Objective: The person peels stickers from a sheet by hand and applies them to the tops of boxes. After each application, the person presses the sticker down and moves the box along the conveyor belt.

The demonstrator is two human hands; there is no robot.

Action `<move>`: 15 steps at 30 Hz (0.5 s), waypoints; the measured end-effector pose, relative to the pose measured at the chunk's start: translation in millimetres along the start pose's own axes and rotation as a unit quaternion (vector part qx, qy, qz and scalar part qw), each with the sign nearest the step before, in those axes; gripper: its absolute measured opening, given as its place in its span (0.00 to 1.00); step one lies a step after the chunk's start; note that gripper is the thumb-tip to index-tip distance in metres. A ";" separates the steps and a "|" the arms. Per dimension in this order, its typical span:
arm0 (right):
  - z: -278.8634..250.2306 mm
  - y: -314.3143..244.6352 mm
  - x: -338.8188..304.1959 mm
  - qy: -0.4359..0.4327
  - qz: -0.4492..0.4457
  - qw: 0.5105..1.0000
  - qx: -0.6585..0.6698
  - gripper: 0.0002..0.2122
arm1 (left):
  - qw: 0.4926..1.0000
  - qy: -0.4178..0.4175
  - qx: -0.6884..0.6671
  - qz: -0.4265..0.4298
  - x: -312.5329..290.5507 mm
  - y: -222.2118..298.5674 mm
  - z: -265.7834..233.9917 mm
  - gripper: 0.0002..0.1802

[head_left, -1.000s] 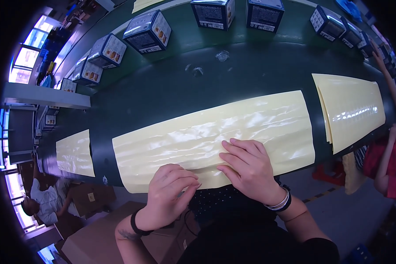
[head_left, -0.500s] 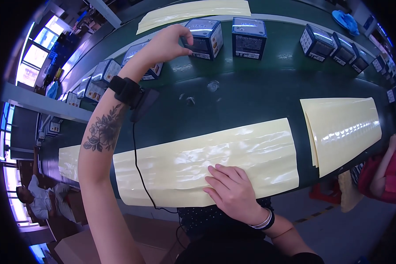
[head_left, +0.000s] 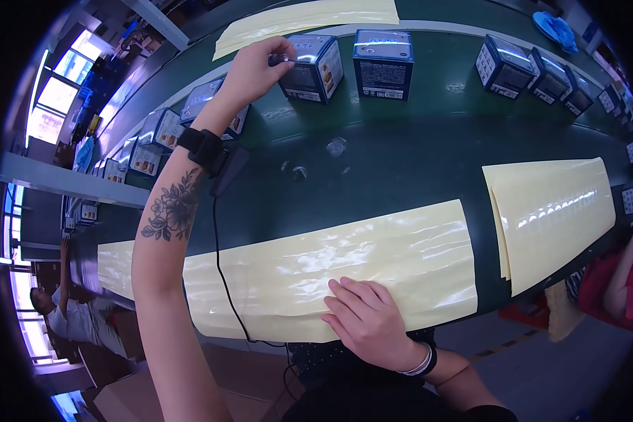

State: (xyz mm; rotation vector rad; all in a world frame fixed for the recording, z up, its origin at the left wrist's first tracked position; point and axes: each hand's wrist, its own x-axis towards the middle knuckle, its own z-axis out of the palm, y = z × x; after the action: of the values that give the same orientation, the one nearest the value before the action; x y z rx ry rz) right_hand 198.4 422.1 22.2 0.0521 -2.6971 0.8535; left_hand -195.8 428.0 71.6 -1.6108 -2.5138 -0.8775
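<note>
My left hand (head_left: 260,67) reaches out at the upper left beside a dark blue printed carton (head_left: 313,70). Its thumb and fingers are curled together at the carton's left edge, with a small dark piece between them that I cannot make out. Flat on a glossy yellow sheet (head_left: 422,246) lies my right hand (head_left: 369,320), fingers stretched out. Another blue carton (head_left: 383,67) stands just right of the first. A black wrist strap (head_left: 202,148) with a cable (head_left: 221,274) is on my left arm, and the cable crosses the sheet.
More cartons stand in a row on the green conveyor belt at left (head_left: 158,130) and right (head_left: 510,67). Folded yellow sheets (head_left: 555,218) lie to the right. Clear plastic scraps (head_left: 336,146) are on the dark table. Other people sit at both sides.
The two nearest cartons have shifted slightly left and lower in the picture. My left hand has drawn slightly left with its fingers at the first carton. My right hand stays on the sheet.
</note>
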 end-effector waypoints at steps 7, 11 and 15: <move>-0.6 0.5 -2.2 -0.002 0.004 1.000 -0.008 0.11 | 0.977 0.148 0.124 0.087 -13.9 0.0 25.4 0.08; -1.1 1.4 -1.4 -0.007 0.007 1.000 -0.006 0.11 | 0.965 0.187 0.151 0.106 -18.6 -8.8 38.2 0.13; -1.3 -2.8 1.5 -0.010 0.012 1.000 0.018 0.11 | 0.958 0.183 0.172 0.139 -13.6 -19.7 39.5 0.18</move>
State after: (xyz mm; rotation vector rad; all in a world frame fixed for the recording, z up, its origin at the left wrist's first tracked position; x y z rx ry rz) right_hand 197.7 420.7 25.2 0.0375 -2.7070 0.9129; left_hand -195.6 429.3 25.4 -1.4769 -1.9953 -0.5969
